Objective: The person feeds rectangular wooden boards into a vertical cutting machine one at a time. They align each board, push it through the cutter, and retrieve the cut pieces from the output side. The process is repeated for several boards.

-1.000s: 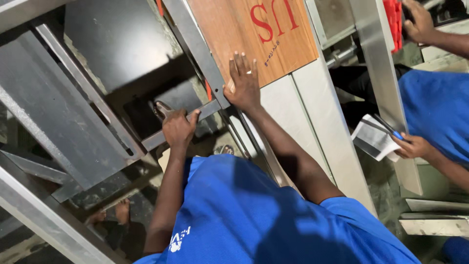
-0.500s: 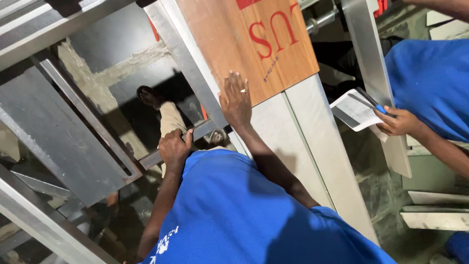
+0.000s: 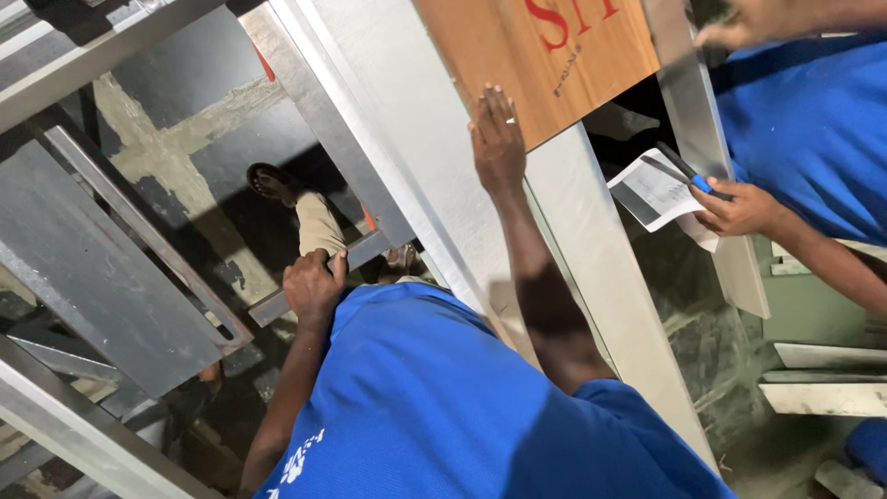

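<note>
My left hand (image 3: 314,282) is closed around a short grey metal crossbar (image 3: 365,251) of a metal frame. The long upright of that frame (image 3: 323,115) runs diagonally above it. My right hand (image 3: 497,139) lies flat, fingers together, against the lower edge of a brown wooden board (image 3: 517,65) with red lettering, where it meets a pale grey panel (image 3: 591,268). Both arms reach out from my blue shirt (image 3: 434,407). My foot in a sandal (image 3: 277,185) shows through the frame on the dark floor.
To the right, a co-worker in blue holds a printed paper (image 3: 654,189) and a blue pen in one hand (image 3: 739,208); their other hand (image 3: 739,23) rests on a metal bar at the top. Grey metal plates (image 3: 102,268) lie at left, pale slabs (image 3: 822,393) at lower right.
The view has swung, so the frame and board sit higher and larger. My left hand stays on the crossbar and my right stays flat on the board. The co-worker's paper hand has shifted slightly.
</note>
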